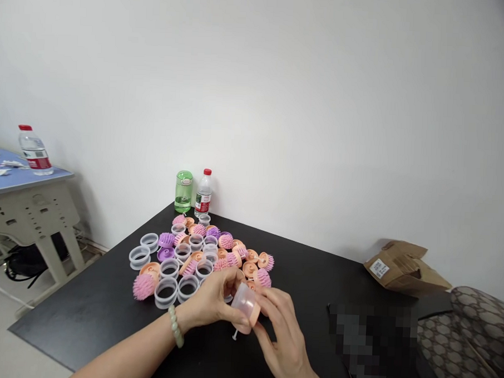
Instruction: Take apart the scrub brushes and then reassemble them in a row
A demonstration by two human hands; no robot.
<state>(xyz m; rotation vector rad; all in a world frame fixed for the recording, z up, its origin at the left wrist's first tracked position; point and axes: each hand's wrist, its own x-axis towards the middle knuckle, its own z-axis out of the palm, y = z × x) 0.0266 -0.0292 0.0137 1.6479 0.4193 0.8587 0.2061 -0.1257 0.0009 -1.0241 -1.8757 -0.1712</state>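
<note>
Between my two hands is a translucent plastic cup (243,299) with an orange cap-like part (255,314) at its right end. My left hand (214,300), with a beaded bracelet at the wrist, grips the cup between thumb and fingers. From the right, my right hand (285,336) closes its fingers and thumb around the orange part. A thin white stem (235,335) with a flat tip sticks out below. Just beyond lie clear ring-shaped cups (166,293), orange caps, and pink bristle brush heads (144,286) and purple ones (166,240).
A green bottle (184,191) and a red-capped water bottle (204,195) stand by the wall. On the black table's (91,316) right side are a crumpled brown paper bag (403,268) and a patterned bag (479,332). A blue desk (10,178) stands at left.
</note>
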